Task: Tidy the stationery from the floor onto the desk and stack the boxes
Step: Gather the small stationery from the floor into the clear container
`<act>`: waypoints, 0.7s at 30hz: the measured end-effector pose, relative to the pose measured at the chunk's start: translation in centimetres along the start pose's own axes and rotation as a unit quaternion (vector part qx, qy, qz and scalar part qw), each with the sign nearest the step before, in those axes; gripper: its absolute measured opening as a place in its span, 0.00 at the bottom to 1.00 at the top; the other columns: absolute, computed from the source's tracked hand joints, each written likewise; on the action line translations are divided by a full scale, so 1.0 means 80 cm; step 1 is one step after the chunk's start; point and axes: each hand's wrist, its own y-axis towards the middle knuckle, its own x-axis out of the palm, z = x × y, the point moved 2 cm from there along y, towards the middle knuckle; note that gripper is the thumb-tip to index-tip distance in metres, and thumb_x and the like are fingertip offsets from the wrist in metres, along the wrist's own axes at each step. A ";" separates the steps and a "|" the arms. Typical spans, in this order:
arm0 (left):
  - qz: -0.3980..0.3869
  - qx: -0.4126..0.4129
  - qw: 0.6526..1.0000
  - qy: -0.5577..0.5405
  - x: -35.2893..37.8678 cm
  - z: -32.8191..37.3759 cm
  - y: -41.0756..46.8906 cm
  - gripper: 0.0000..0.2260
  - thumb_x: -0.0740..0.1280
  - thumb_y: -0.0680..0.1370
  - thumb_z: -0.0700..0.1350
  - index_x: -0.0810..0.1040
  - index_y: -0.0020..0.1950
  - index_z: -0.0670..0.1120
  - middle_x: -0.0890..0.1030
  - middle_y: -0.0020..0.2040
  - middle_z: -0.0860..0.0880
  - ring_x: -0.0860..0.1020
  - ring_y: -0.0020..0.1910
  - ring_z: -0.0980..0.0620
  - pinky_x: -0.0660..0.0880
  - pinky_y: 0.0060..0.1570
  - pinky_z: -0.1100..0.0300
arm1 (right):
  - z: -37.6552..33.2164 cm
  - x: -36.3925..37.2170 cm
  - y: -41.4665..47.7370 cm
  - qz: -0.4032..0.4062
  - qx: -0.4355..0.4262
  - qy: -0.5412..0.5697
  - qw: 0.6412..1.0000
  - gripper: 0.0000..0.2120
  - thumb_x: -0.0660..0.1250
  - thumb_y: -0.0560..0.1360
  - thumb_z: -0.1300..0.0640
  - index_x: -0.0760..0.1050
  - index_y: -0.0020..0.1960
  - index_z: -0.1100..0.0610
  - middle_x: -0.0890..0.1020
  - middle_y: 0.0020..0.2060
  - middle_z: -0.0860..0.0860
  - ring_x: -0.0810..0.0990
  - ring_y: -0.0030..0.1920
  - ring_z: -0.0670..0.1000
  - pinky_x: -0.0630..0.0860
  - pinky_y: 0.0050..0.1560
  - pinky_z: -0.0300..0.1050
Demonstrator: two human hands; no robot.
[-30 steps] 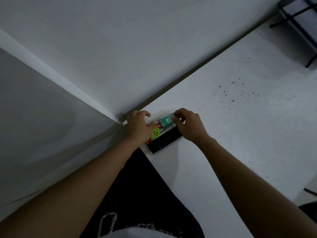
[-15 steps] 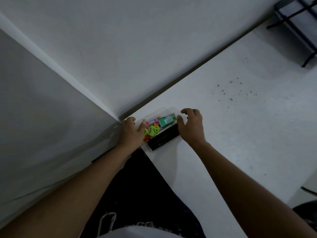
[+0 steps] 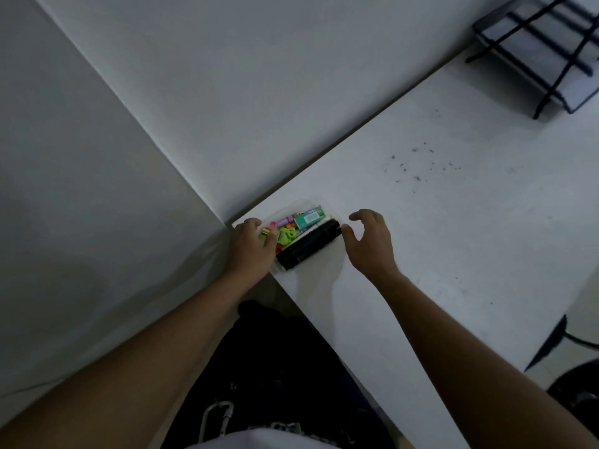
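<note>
The left hand (image 3: 251, 246) holds the left end of the clear box (image 3: 328, 210). Its fingers curl over the far corner and its thumb lies on top, by the bright green bits inside. The arm reaches straight up from the bottom of the view.

The right hand (image 3: 369, 243) holds nothing. Its fingers are spread apart and bent a little, like a claw. The thumb (image 3: 346, 231) is right at the box's other end (it is too close to tell if it touches). The other fingers are up off the desk (image 3: 453, 238).

The box sits on the near left corner of the white desk, close to the wall (image 3: 259, 92). Inside are black markers (image 3: 308, 246), a blue-green pack (image 3: 309, 217) and small pink and green things.

Far off at the top right stands a black wire tray (image 3: 544, 50). A metal clip (image 3: 217, 416) hangs at the person's waist.
</note>
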 end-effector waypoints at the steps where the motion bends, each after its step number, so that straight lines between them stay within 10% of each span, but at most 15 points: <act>1: 0.000 0.014 1.000 0.006 -0.001 0.005 -0.003 0.19 0.63 0.79 0.49 0.69 0.66 0.41 0.72 0.65 0.40 0.71 0.64 0.43 0.70 0.62 0.53 | -0.001 -0.004 -0.007 0.004 -0.007 -0.004 1.000 0.13 0.65 0.77 0.54 0.74 0.59 0.58 0.74 0.63 0.55 0.71 0.65 0.53 0.63 0.60 0.36; 21: -0.213 0.401 0.888 0.069 -0.001 0.081 -0.219 0.19 0.63 0.79 0.50 0.67 0.67 0.45 0.74 0.62 0.47 0.73 0.60 0.52 0.70 0.54 0.60 | -0.029 -0.086 -0.312 0.196 0.121 0.004 0.973 0.14 0.65 0.77 0.51 0.74 0.59 0.57 0.75 0.63 0.54 0.73 0.64 0.53 0.70 0.62 0.45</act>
